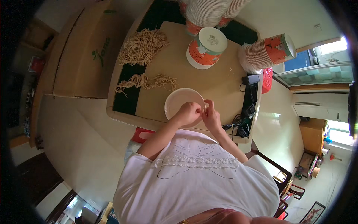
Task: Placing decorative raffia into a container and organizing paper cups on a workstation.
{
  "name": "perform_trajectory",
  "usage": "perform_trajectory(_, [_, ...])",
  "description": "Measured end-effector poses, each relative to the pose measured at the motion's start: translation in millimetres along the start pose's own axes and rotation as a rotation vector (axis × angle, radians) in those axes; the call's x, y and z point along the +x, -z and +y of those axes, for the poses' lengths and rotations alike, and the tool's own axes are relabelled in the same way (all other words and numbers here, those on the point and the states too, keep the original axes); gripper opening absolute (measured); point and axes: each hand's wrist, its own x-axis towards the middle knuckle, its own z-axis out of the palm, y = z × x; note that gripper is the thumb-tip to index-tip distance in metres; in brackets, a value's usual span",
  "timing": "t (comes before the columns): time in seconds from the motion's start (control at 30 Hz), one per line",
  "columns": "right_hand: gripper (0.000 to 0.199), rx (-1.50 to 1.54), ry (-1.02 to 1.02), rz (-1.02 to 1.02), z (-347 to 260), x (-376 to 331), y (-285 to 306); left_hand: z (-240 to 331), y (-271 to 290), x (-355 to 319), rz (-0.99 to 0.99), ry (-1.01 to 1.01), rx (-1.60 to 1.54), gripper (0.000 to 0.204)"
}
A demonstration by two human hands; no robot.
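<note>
A white, round paper tub (175,100) stands with its mouth up at the table's near edge, right in front of me. My left hand (190,112) reaches over its opening, fingers closed in a pinch near the right side of the rim. Against that same side is my right hand (211,118), its fingers bent and closed, with the fingertips meeting those of the left. What the fingertips pinch is too small to make out. Beyond the tub lies a loose bundle of tan paper cords (151,81), and farther back a bigger tangled heap of cords (143,47).
An upside-down orange-and-green tub (212,39) sits behind, near wrapped tub stacks (209,13). Another stack (270,50) lies tilted at the right. Black adapters and cables (248,112) line the right edge. A large cardboard box (85,52) stands left of the table.
</note>
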Motion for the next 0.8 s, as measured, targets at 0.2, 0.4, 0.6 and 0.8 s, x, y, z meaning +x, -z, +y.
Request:
perform_trajectory(0.2, [0.043,-0.009,-0.036,-0.049,-3,-1,1,-17,-1,-6,0.075,0.065,0.06,0.007])
perform_trajectory(0.4, [0.046,0.021,-0.039,-0.024,-6,-3,-2,-38,-9,2,0.183,0.144,0.243,0.004])
perform_trajectory(0.6, [0.033,-0.109,0.141,0.071,-16,3,11,-34,-5,3,0.098,0.164,-0.101,0.004])
perform_trajectory(0.8, [0.007,-0.195,0.284,0.013,-16,13,11,-35,-3,5,0.195,0.105,-0.173,0.012])
